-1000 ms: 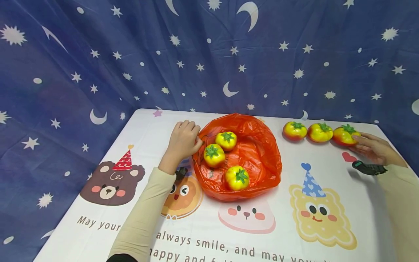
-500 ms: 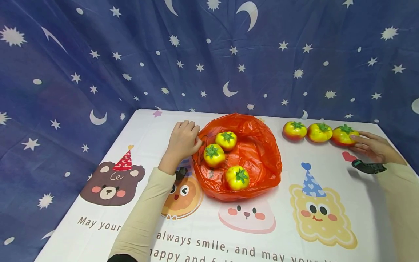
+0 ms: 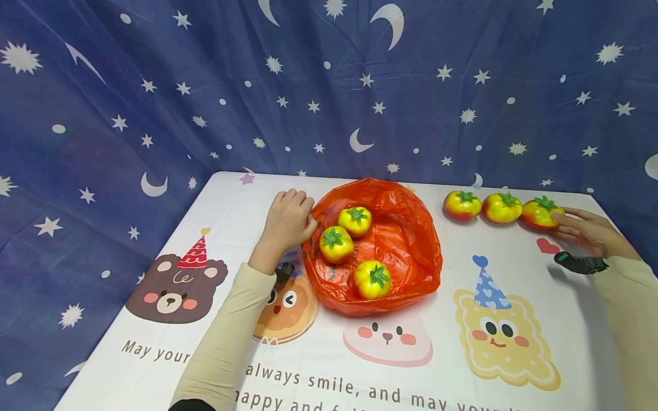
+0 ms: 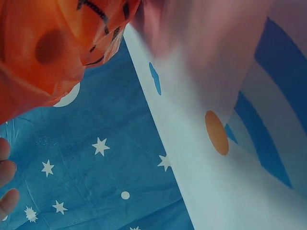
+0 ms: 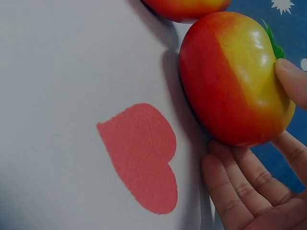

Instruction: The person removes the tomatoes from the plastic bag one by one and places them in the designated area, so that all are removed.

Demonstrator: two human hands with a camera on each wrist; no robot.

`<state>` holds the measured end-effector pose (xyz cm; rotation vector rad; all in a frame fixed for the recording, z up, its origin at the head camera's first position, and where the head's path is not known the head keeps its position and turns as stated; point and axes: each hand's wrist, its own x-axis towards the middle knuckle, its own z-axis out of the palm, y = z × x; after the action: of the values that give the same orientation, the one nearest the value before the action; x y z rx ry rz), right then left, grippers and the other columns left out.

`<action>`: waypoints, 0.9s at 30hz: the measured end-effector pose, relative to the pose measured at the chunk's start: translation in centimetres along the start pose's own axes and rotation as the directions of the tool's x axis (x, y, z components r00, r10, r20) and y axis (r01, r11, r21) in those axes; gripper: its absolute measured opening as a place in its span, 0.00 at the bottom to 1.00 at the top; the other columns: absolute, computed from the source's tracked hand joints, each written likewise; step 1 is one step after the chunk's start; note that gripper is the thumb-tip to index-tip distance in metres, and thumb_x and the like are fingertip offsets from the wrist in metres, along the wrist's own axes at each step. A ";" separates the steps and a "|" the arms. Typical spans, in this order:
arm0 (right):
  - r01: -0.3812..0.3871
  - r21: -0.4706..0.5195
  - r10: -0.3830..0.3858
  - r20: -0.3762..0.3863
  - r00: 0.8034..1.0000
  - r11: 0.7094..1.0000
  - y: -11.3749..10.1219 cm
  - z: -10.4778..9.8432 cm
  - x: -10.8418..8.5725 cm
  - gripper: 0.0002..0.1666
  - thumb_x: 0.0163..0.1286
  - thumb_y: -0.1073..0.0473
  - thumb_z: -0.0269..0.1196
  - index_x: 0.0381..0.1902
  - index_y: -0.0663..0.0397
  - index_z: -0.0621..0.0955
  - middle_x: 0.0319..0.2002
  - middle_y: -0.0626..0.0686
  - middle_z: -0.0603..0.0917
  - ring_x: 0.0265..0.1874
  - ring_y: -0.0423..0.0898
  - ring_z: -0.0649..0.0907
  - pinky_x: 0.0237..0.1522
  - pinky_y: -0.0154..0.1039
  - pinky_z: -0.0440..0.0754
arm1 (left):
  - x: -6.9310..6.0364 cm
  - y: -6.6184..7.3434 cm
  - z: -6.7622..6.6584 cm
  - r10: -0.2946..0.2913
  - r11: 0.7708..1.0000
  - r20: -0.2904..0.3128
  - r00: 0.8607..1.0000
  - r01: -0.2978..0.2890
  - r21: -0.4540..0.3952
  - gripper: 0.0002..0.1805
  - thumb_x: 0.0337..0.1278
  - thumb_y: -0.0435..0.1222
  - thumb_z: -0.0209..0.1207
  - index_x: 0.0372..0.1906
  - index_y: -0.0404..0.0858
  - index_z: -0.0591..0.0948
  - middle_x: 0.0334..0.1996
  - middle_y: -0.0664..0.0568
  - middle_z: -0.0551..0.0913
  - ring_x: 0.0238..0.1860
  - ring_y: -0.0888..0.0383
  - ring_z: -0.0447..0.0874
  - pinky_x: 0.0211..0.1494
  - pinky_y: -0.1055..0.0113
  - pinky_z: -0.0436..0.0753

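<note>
In the head view, my left hand (image 3: 290, 220) grips the left rim of a red plastic bag (image 3: 396, 240), fingers curled. The bag lies wide open on the table, with a rear tomato (image 3: 355, 221), a left tomato (image 3: 336, 244) and a front tomato (image 3: 372, 279) inside. At the back right, three yellow-red tomatoes with green leaf tops stand in a row. My right hand (image 3: 586, 231) holds the rightmost tomato (image 3: 542, 213), which still sits in line. The right wrist view shows the thumb (image 5: 293, 81) against this tomato's yellow side and other fingers around its near end.
Left of the held tomato stand the middle tomato (image 3: 501, 208) and the left one of the row (image 3: 462, 205). A white cartoon-printed cloth (image 3: 442, 365) covers the table. Behind the table's back edge hangs a blue star-patterned curtain (image 3: 288, 125).
Hardly anything differs. My right hand and the rightmost tomato have shifted very slightly; my left hand and the bag have stayed in place.
</note>
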<state>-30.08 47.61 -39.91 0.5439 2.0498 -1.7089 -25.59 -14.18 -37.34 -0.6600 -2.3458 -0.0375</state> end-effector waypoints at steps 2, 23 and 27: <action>0.001 0.015 -0.001 0.023 1.000 1.000 0.0 -0.1 -0.2 0.61 0.61 0.41 0.59 0.71 0.46 0.28 0.44 0.32 0.64 0.25 0.28 0.74 0.35 0.25 0.80 | 0.0 0.0 0.0 0.002 1.000 -0.001 1.000 -0.002 -0.003 0.06 0.41 0.34 0.52 0.25 0.36 0.77 0.21 0.47 0.74 0.29 0.50 0.72 0.38 0.57 0.73; -0.009 -0.012 0.010 0.073 0.997 1.000 0.0 -0.6 -0.9 0.57 0.64 0.43 0.56 0.71 0.46 0.28 0.31 0.32 0.69 0.27 0.29 0.79 0.37 0.30 0.82 | 0.0 0.1 0.1 -0.003 1.000 0.014 1.000 0.003 -0.005 0.06 0.42 0.35 0.52 0.25 0.36 0.77 0.22 0.47 0.74 0.29 0.49 0.72 0.39 0.57 0.74; 0.009 -0.031 -0.006 0.094 0.996 0.999 0.2 -0.8 -0.9 0.56 0.65 0.44 0.55 0.71 0.46 0.28 0.26 0.31 0.70 0.28 0.29 0.79 0.36 0.30 0.82 | 0.0 0.0 0.1 -0.004 1.000 0.016 1.000 0.004 -0.001 0.06 0.42 0.35 0.52 0.25 0.36 0.77 0.22 0.47 0.74 0.29 0.49 0.72 0.39 0.57 0.73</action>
<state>-29.28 48.43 -39.45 0.4373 2.0115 -1.6712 -25.63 -14.13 -37.48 -0.6585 -2.3622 -0.0353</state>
